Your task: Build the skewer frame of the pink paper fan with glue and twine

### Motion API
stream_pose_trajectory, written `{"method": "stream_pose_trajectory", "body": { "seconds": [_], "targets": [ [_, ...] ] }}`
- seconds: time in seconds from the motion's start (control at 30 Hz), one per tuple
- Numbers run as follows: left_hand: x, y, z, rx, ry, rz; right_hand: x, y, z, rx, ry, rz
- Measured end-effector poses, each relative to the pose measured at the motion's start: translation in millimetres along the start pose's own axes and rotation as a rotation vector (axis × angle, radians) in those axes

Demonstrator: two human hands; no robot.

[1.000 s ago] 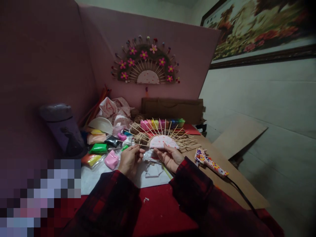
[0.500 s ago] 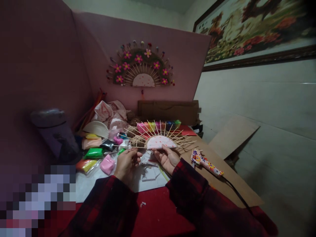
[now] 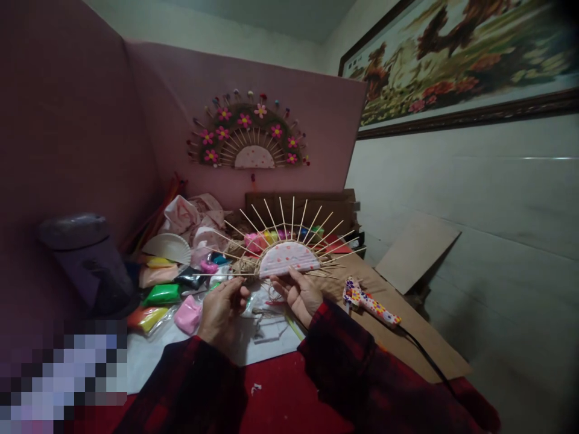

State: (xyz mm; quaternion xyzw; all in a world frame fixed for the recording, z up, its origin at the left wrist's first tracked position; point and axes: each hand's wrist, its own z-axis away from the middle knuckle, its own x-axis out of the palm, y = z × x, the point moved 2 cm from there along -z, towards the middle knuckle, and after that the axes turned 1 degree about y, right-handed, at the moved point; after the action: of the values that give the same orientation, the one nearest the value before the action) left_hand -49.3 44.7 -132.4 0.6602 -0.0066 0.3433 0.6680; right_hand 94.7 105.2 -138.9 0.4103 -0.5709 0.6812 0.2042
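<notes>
A half-round piece [image 3: 289, 260] covered in white cloth with reddish spots has thin wooden sticks [image 3: 293, 211] fanning out from its curved edge, with twine-like cord along that curve. My right hand [image 3: 301, 298] grips its straight lower edge, thumb in front and fingers beneath. Just left of the piece, my left hand [image 3: 224, 307] has its fingertips pinched together below the lowest left stick; whatever lies between them is too small to make out. Behind the piece sits a ball of brown twine [image 3: 244, 268], partly covered by the sticks.
Bagged coloured clay [image 3: 163, 294] and a pleated white paper plate [image 3: 167, 248] lie at left. A flower-patterned glue gun [image 3: 371, 304] with a black cord rests on cardboard [image 3: 420, 346] at right. A finished flowered fan [image 3: 254, 135] hangs on the pink panel [image 3: 325, 132].
The stick fan has tipped up, so its sticks stand taller and its cloth face shows more. My left hand stays pinched beside it. The whole view has shifted slightly.
</notes>
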Motion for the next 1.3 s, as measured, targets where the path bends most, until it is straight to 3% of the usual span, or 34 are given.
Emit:
{"method": "stream_pose_trajectory", "body": {
  "seconds": [0.3,0.47,0.6,0.97,1.07,1.17,1.3],
  "targets": [
    [3,5,5,0.063,-0.010,-0.034,1,-4,-1,-0.057,0.006,0.023],
    [9,9,13,0.042,-0.154,-0.036,1,-5,1,-0.062,-0.005,0.040],
    [16,10,18,0.106,-0.276,-0.052,2,-3,5,0.046,-0.036,0.112],
    [20,9,22,0.392,-0.175,-0.301,5,-2,13,0.196,-0.104,0.314],
    [12,4,15,0.334,-0.135,-0.349,4,-3,14,0.214,-0.078,0.307],
    [9,1,9,0.205,-0.142,-0.248,4,-4,15,0.219,-0.057,0.295],
    [17,4,10,0.176,-0.323,-0.020,5,-1,15,0.283,-0.085,0.286]
  ]
}}
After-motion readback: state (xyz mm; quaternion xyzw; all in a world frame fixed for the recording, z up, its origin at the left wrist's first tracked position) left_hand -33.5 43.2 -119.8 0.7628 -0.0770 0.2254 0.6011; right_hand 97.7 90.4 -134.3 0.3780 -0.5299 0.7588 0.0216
